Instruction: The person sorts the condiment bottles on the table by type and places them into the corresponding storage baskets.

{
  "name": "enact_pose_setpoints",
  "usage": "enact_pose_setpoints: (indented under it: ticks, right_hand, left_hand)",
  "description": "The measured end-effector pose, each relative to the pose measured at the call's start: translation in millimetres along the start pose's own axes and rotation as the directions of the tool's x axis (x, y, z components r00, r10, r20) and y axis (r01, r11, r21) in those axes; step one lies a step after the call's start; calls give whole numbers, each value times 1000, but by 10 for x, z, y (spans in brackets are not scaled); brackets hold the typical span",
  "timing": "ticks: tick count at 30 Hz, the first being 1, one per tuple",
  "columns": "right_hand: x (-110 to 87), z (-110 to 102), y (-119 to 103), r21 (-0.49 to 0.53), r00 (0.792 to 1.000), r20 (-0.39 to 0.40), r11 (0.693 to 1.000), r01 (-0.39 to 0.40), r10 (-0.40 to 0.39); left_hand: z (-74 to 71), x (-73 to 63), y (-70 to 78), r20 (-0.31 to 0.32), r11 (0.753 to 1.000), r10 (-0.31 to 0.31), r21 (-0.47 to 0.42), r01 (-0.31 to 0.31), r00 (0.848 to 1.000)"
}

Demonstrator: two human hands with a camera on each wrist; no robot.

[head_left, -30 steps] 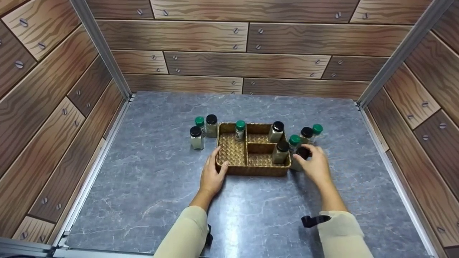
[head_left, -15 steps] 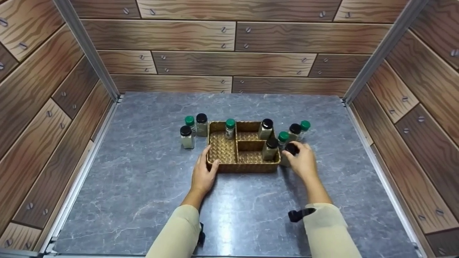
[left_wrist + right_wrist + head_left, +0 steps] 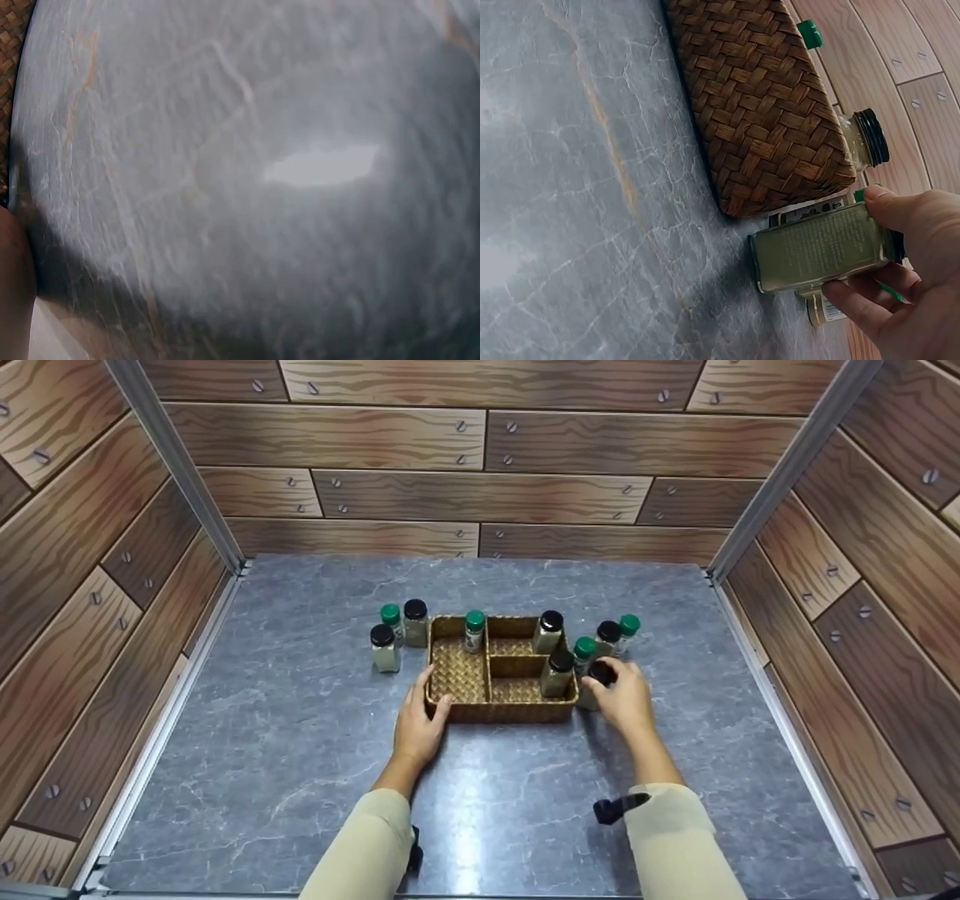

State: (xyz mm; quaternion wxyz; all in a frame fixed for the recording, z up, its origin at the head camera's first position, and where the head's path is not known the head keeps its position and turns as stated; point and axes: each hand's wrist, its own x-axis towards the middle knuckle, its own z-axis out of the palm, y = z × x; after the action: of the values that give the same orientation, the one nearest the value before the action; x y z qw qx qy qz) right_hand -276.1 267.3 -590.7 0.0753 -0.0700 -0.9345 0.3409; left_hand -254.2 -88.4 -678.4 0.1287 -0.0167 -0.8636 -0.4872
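A woven divided basket (image 3: pixel 499 714) sits mid-table. My left hand (image 3: pixel 417 729) rests at its front left corner, fingers fairly straight along the left wall and thumb at the front rim. Beside the basket's right end, my right hand (image 3: pixel 628 696) pinches a spice jar (image 3: pixel 817 247) near its black cap. That jar is square-sided with greenish contents and stands close to the table, its base showing in the right wrist view. Inside the basket are a green-capped jar (image 3: pixel 473 633) at left and black-capped jars at back right (image 3: pixel 549 634) and front right (image 3: pixel 556 675).
Left of the basket stand two black-capped jars (image 3: pixel 385 651) (image 3: pixel 415 624) and a green-capped jar (image 3: pixel 391 619). Behind my right hand are two green-capped jars (image 3: pixel 584 649) (image 3: pixel 628 627) and a black-capped jar (image 3: pixel 608 634). Wood-patterned panels (image 3: pixel 375 495) enclose the table.
The head view has shifted, so everything appears further left. Both hands, the basket and the jars keep nearly the same places relative to one another.
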Motion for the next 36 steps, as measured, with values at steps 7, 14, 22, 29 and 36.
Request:
enact_pose_setpoints:
  ticks: [7, 14, 22, 29, 36]
  right_hand:
    - [17, 22, 19, 7, 1000, -12, 1000, -9, 9]
    - [-15, 63, 6, 9, 999, -34, 1000, -18, 18]
    - [-6, 65, 22, 138, 997, -65, 990, -37, 46]
    - [2, -12, 71, 247, 994, -28, 964, -94, 104]
    - [-18, -257, 25, 270, 998, -18, 962, -49, 56]
  left_hand:
    - [17, 29, 4, 0, 1000, 16, -3, -16, 1000]
    - [6, 31, -9, -7, 1000, 17, 5, -17, 1000]
    - [-11, 28, -10, -17, 1000, 28, -6, -28, 999]
    - [-5, 7, -8, -16, 1000, 6, -1, -6, 1000]
    - [10, -14, 26, -7, 1000, 9, -5, -9, 1000]
